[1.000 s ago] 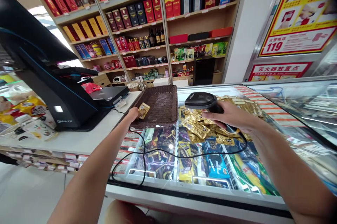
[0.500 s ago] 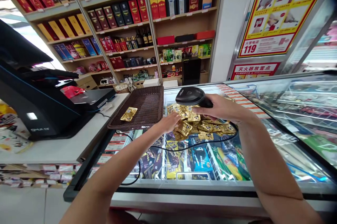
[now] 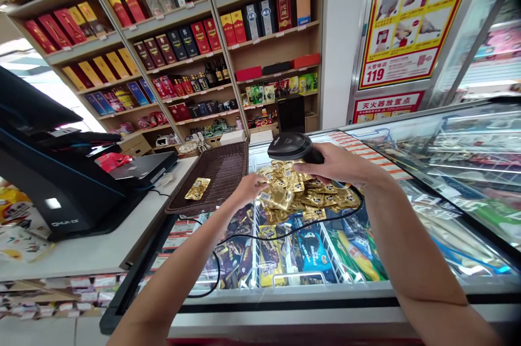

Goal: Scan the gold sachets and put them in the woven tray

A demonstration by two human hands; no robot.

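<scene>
My right hand (image 3: pixel 336 164) is wrapped around the handle of a black barcode scanner (image 3: pixel 290 146). The scanner's head points left over a heap of small gold foil packets (image 3: pixel 321 197) on the glass freezer lid. At the heap's left side my left hand (image 3: pixel 250 188) pinches a gold packet (image 3: pixel 279 197), which is smeared by motion. A brown woven basket (image 3: pixel 228 164) stands left of the heap, with one gold packet (image 3: pixel 197 188) lying inside it. The scanner's black cable (image 3: pixel 280 236) loops across the lid in front of the heap.
Under the glass lid, wire baskets hold frozen goods such as a blue bag (image 3: pixel 312 248). To the left, a dark checkout machine (image 3: pixel 81 188) stands on a white counter (image 3: pixel 89 248). Shelves of boxed bottles (image 3: pixel 187 42) line the back wall, beside a red and yellow poster (image 3: pixel 415 20).
My left hand has drawn slightly left from the heap, its fingers now closed on a packet. The scanner stays over the heap in my right hand. The camera view has shifted a little.
</scene>
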